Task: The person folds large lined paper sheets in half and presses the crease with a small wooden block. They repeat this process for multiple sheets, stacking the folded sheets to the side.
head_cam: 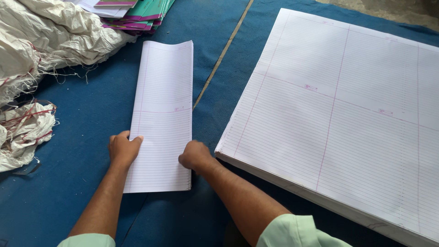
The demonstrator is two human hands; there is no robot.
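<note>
A long, narrow folded stack of lined white paper (163, 105) lies on the blue mat (77, 114) in front of me. My left hand (122, 148) rests on its left edge near the lower end, fingers curled over the sheet. On the opposite edge, my right hand (195, 155) presses down with its fingers curled under. Both hands pinch the stack from either side. The far end of the stack curls up slightly.
A large thick pile of lined sheets (338, 114) lies to the right, its near corner beside my right hand. Crumpled white woven sacks (41, 41) lie at the left. Green and purple booklets (137, 13) sit at the top.
</note>
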